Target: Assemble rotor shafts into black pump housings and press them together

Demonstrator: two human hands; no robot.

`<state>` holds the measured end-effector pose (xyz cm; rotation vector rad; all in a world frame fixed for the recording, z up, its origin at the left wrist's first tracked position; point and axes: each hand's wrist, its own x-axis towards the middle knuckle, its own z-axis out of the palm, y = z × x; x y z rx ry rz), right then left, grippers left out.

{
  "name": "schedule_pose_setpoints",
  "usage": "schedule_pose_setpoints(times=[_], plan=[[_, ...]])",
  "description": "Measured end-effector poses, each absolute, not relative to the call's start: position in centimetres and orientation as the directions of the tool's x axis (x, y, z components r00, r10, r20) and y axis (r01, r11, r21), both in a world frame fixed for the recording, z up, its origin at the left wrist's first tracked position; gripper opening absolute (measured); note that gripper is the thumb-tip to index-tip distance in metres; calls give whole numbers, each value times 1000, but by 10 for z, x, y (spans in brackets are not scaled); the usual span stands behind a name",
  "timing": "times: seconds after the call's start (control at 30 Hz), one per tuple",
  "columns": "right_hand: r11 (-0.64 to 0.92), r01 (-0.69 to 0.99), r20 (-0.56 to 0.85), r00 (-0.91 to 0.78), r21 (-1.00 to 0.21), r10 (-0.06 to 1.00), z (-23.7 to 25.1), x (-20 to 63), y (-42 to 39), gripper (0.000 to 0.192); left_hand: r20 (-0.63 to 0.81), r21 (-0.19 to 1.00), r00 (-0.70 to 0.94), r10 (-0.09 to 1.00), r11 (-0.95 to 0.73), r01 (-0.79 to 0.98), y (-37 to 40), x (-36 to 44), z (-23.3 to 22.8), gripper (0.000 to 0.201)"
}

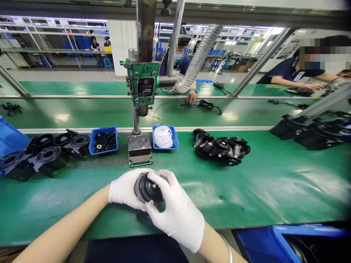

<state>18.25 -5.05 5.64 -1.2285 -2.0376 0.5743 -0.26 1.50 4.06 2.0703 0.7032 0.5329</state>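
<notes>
Over the green bench (246, 190), both hands (156, 201) grip a black round part (146, 188), its axis pointing up-right.

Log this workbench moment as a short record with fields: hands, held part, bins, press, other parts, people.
hands: left hand and right hand, both in white gloves, clasp one part together
held part: round black part, above the green bench
bins: small blue bin of black pieces; small blue bin of white rings
press: green press between the bins
other parts: black housings at left; black assemblies at right
people: co-workers across the belt, one hand by a black cable
</notes>
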Motion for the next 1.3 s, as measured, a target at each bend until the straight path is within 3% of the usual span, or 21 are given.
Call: schedule_pose_setpoints(times=[0.1,0.23,0.37,0.43,0.53,0.63,0.8,1.07,1.3], plan=[[478,589,315,-364,-652,877,45,187,-43,54,31,930,808,588,-313,192,38,-12,26,87],[453,630,345,-296,-630,891,25,194,-36,48,-115,850,715,690,-304,431,40,-30,15,107],[363,511,298,-207,-779,932,18,194,-27,51,-92,927,676,731,-186,327,12,-34,15,124],[332,434,250,-237,-837,939,18,191,-20,54,-97,945,589,802,-111,307,-1,-24,17,132],[272,341,167,-307,-900,937,17,186,-11,57,-92,953,447,890,-52,299,-9,-4,18,127],[219,316,110,-330,-923,937,15,187,-5,59,3,957,465,885,-137,256,-5,6,17,119],[160,310,31,-384,-937,923,16,195,1,66,36,943,488,872,-192,273,0,2,15,117],[226,352,62,-421,-908,905,16,196,8,69,163,958,438,884,-248,143,-5,8,8,114],[222,387,14,-474,-895,880,25,202,18,75,166,973,458,873,-221,69,-4,9,13,117]])
